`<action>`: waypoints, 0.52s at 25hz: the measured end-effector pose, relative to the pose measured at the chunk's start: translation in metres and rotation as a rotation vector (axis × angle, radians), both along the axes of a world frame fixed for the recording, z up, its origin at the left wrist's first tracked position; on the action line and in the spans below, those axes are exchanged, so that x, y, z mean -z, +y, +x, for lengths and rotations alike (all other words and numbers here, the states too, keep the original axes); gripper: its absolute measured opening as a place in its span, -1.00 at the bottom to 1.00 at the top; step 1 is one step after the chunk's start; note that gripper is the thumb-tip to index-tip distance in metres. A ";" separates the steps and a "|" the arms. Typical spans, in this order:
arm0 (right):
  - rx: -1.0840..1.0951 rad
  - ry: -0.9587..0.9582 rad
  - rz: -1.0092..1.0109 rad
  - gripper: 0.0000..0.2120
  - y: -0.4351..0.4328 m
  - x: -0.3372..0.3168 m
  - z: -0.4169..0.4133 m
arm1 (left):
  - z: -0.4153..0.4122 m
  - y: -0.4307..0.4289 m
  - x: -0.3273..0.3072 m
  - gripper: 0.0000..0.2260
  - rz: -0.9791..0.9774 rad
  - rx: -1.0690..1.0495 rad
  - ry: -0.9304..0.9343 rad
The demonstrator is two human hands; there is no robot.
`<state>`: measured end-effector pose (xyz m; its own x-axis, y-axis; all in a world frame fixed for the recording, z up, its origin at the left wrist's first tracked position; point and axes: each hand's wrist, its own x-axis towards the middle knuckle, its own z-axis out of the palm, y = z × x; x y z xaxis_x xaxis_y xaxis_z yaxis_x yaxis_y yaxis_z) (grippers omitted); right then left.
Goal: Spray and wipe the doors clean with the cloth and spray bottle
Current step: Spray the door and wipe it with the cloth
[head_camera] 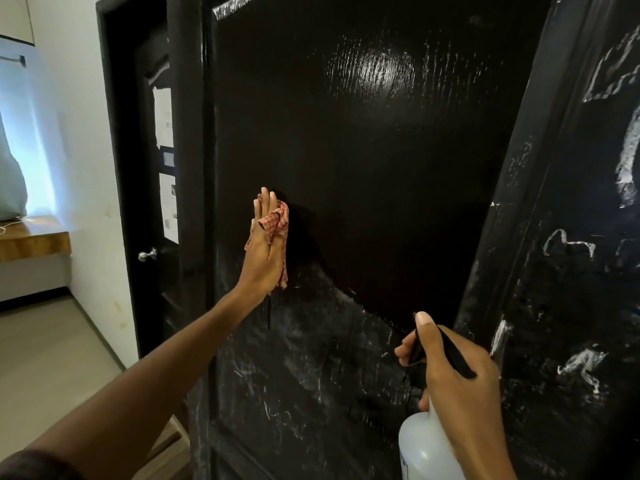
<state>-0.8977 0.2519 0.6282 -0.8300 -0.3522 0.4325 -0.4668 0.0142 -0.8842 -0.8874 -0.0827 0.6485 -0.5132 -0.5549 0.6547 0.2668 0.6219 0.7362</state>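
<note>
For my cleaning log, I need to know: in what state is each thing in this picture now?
Door panel: upper part wiped and glossy, lower part smeared white.
Cloth: pressed on the door panel by the left hand.
Spray bottle: gripped by the right hand, nozzle toward the door panel.
Right-side panel: covered with white chalk marks.
Far door: papers stuck on it.
</note>
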 end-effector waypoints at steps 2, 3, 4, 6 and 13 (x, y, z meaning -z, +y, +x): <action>0.001 -0.028 0.013 -0.52 -0.001 0.007 0.002 | 0.011 0.004 0.010 -0.49 -0.015 -0.036 0.057; 0.001 -0.037 0.020 -0.51 -0.001 0.009 0.003 | 0.017 0.006 0.012 -0.50 0.011 -0.064 0.087; 0.002 -0.043 0.024 -0.51 -0.002 0.012 0.004 | 0.021 0.004 0.015 -0.54 0.059 -0.097 0.114; 0.002 -0.042 0.022 -0.52 -0.003 0.016 0.008 | 0.031 0.007 0.018 -0.69 0.185 -0.133 0.170; 0.021 0.028 0.013 -0.57 -0.012 0.041 0.011 | 0.056 0.032 0.057 -0.67 0.821 -0.113 0.338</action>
<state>-0.8865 0.2403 0.5874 -0.8248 -0.3408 0.4512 -0.4910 0.0358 -0.8704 -0.8314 -0.0504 0.5920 -0.2788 -0.9507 0.1357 0.5196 -0.0305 0.8538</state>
